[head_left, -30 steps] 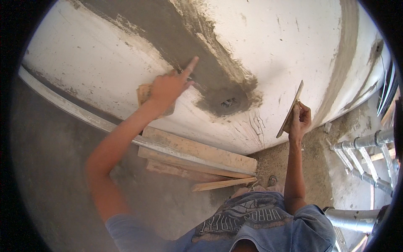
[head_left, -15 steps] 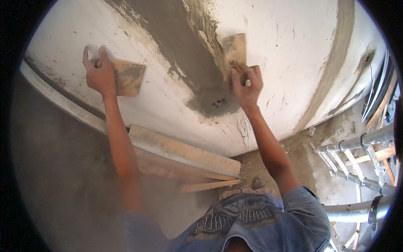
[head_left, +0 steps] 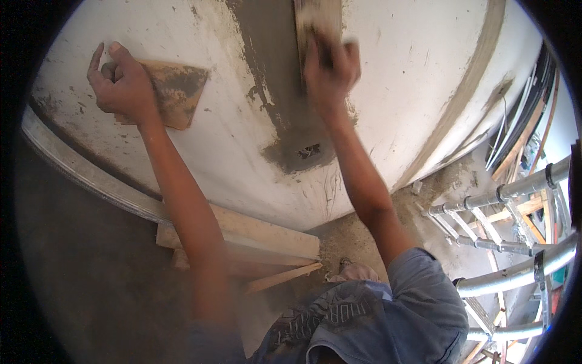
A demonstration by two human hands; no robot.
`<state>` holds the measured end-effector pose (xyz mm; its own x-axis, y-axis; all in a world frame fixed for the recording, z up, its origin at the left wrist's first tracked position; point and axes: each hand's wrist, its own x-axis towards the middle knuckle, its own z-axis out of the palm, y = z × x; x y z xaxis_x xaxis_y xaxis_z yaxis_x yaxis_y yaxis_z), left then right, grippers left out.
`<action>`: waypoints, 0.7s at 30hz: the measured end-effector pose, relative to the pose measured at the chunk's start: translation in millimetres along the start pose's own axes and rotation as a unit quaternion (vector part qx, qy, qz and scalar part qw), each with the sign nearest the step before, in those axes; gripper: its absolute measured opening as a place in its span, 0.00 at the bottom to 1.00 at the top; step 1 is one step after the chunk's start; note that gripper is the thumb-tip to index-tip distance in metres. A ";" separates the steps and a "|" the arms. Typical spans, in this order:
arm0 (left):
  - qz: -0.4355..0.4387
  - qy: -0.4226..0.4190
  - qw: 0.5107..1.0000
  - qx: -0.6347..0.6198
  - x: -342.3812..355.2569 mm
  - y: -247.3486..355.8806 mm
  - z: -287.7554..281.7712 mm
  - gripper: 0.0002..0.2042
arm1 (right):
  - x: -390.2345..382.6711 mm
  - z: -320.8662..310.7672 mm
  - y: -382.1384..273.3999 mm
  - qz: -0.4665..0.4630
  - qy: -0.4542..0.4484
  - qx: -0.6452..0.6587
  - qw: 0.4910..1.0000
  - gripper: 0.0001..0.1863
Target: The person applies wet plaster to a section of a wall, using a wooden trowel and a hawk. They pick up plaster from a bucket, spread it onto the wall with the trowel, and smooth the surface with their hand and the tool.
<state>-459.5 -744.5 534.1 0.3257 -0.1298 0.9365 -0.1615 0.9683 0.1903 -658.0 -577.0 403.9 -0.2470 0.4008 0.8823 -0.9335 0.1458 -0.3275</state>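
Note:
My left hand (head_left: 126, 85) is closed around the back of a flat, mortar-stained wooden float (head_left: 182, 82), with the index finger raised; its grip is hidden. It is at the left part of the white wall (head_left: 218, 145). My right hand (head_left: 332, 76) grips a second flat float (head_left: 324, 15), blurred by motion, over the right edge of a wide strip of grey mortar (head_left: 267, 36). At the foot of that strip, a small dark opening (head_left: 309, 150) with rough edges shows in the wall.
Timber boards (head_left: 267, 233) lean low by the wall's base. A metal scaffold frame (head_left: 509, 191) stands at the right. Pipes and planks (head_left: 515, 121) rest against the far right side. A narrower mortar strip (head_left: 464, 100) runs down the wall on the right.
My right hand and its float have moved up along the mortar strip and slightly left. My left hand, still holding its float, has shifted up and left. The view has turned slightly.

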 end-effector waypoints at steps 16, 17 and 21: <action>-0.008 0.005 0.995 -0.095 7.4 -22.2 -8.2 0.15 | -81.6 -50.0 7.5 0.068 -0.058 -0.017 0.996 0.10; 0.001 0.004 0.996 -0.086 6.8 -26.3 -6.7 0.15 | -87.9 -43.9 6.9 0.076 -0.057 -0.016 0.995 0.10; 0.025 0.008 0.995 -0.095 9.3 -34.1 -6.2 0.15 | -34.6 -7.0 -8.9 0.025 -0.006 0.017 1.000 0.09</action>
<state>-445.2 -777.4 534.5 0.3362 -0.0794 0.9384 0.0016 0.9965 0.0837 -639.3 -585.9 373.8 -0.2970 0.3957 0.8690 -0.9281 0.0943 -0.3602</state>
